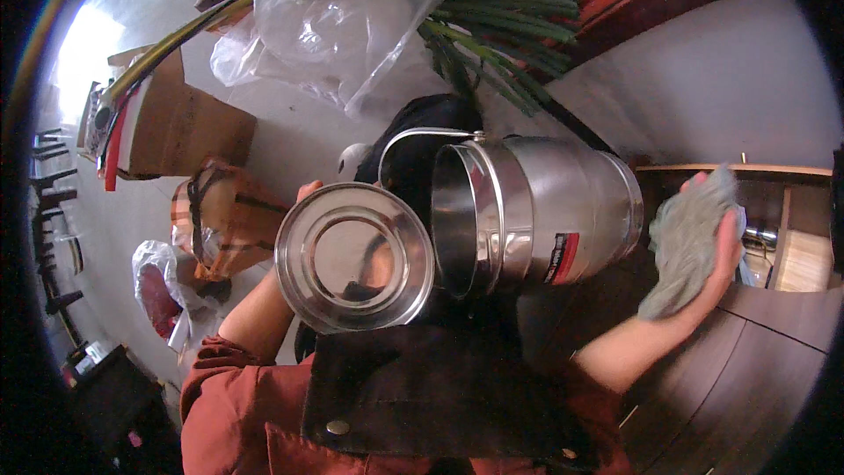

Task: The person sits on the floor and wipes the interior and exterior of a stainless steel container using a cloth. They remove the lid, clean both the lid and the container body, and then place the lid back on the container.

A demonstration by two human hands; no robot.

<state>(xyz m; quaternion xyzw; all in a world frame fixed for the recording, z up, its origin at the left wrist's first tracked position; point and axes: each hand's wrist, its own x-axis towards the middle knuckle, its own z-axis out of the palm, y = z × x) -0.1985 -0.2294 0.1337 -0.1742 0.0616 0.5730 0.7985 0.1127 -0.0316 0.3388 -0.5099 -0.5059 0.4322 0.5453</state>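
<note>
My left hand (308, 190) holds a round, shiny metal lid (355, 256) by its far edge; most of the fingers are hidden behind it. To the right of the lid lies a stainless steel canister (560, 211) on its side, with its mouth towards the lid. A wire handle (415, 135) arches from its rim, and a red and black label is on its body. Past the canister's base, at the far right, my right hand (728, 244) grips a bunched grey-green cloth (689, 244), apart from the canister.
Dark wooden drawers (712, 356) and an open compartment (801, 257) are at the right. Ahead are a clear plastic bag (330, 33) and long green leaves (508, 26). A cardboard box (188, 125), an orange plaid bag (231, 218) and a white plastic bag (148, 270) stand at the left.
</note>
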